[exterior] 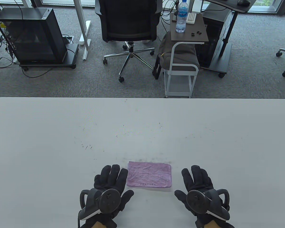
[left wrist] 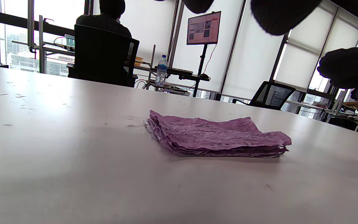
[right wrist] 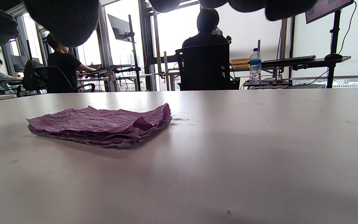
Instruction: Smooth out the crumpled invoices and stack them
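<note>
A thin, light, easily torn stack of creased purple invoices (exterior: 149, 174) is seen on the counter (exterior: 61, 142) between the empty, flat-fingered left hand (exterior: 108, 190) and right hand (exterior: 200, 191), probably best pressed from above.

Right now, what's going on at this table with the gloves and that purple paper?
A person wearing black sensor gloves is working with a stack of purple invoices on a white table. The sheets lie piled, wrinkled but mostly flat. The left hand and right hand sit on either side of the stack with fingers spread; neither grips it. No loose crumpled sheets show elsewhere on the table.
</note>
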`<state>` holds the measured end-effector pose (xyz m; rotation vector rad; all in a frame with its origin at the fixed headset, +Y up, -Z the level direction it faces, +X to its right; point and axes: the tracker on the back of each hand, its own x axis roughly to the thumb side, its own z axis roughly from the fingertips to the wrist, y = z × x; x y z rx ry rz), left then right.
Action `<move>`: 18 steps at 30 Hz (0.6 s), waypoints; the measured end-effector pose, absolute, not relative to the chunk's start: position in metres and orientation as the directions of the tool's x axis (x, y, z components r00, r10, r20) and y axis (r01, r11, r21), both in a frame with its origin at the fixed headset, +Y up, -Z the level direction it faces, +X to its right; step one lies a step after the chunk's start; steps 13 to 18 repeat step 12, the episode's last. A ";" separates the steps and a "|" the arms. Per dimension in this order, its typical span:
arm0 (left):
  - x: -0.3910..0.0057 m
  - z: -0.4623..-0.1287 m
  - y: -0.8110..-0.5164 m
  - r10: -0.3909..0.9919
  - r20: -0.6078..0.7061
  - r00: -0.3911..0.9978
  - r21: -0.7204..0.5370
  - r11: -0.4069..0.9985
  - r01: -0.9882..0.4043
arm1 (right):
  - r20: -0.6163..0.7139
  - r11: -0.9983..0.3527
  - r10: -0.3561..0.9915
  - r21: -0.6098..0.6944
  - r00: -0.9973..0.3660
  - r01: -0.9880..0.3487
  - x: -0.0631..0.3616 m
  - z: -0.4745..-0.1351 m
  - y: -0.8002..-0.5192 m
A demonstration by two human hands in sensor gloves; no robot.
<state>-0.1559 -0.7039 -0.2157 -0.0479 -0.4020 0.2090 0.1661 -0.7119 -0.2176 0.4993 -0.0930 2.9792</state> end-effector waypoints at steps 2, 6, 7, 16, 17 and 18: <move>-0.154 -0.216 -0.705 0.190 0.384 0.904 -0.088 0.982 -0.169 | 0.330 -0.992 0.098 -0.039 -0.939 -0.117 0.167 -0.220 -0.713; -0.152 -0.217 -0.708 0.154 0.378 0.913 -0.085 0.988 -0.132 | 0.320 -0.993 0.094 -0.034 -0.943 -0.111 0.169 -0.222 -0.715; -0.152 -0.218 -0.709 0.147 0.373 0.916 -0.087 0.989 -0.123 | 0.320 -0.993 0.096 -0.031 -0.943 -0.112 0.169 -0.222 -0.715; -0.158 -0.219 -0.712 0.159 0.341 0.926 -0.095 0.986 -0.134 | 0.323 -0.994 0.094 -0.019 -0.942 -0.106 0.167 -0.221 -0.716; -0.158 -0.219 -0.712 0.159 0.341 0.926 -0.095 0.986 -0.134 | 0.323 -0.994 0.094 -0.019 -0.942 -0.106 0.167 -0.221 -0.716; -0.158 -0.219 -0.712 0.159 0.341 0.926 -0.095 0.986 -0.134 | 0.323 -0.994 0.094 -0.019 -0.942 -0.106 0.167 -0.221 -0.716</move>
